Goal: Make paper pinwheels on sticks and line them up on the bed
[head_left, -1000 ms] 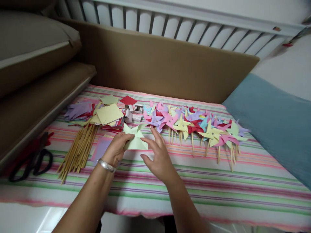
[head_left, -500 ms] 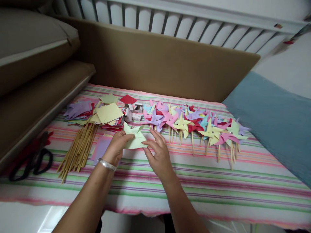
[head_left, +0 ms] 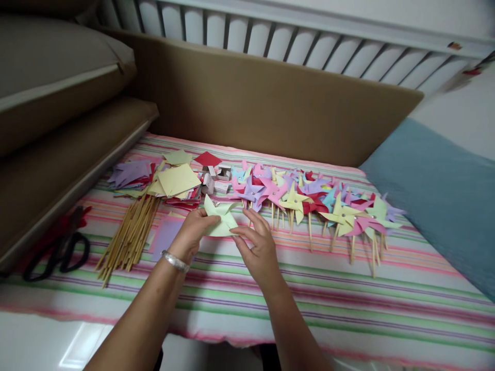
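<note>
A pale green paper pinwheel (head_left: 222, 219) is held between both hands above the striped cloth. My left hand (head_left: 195, 229) grips its left side, thumb lying over the paper near the centre. With thumb and fingertips, my right hand (head_left: 257, 245) pinches its lower right corner. No stick shows on this pinwheel. Behind it lie small white boxes (head_left: 222, 186). Finished-looking pinwheels on sticks (head_left: 296, 201) in several colours lie in a row to the right. Bundled thin wooden sticks (head_left: 131, 234) and a lilac paper sheet (head_left: 168, 234) are left of my left hand.
Stacks of coloured paper squares (head_left: 178, 180) lie at the back left. Black-handled scissors (head_left: 58, 257) rest at the left beside stacked brown cushions (head_left: 77, 123). A brown panel (head_left: 263, 98) stands along the back, and a blue surface (head_left: 433, 190) borders the right.
The whole view has shifted slightly, so things appear a little further right. Both hands keep hold of the pale green pinwheel, with its folded blades turned slightly.
</note>
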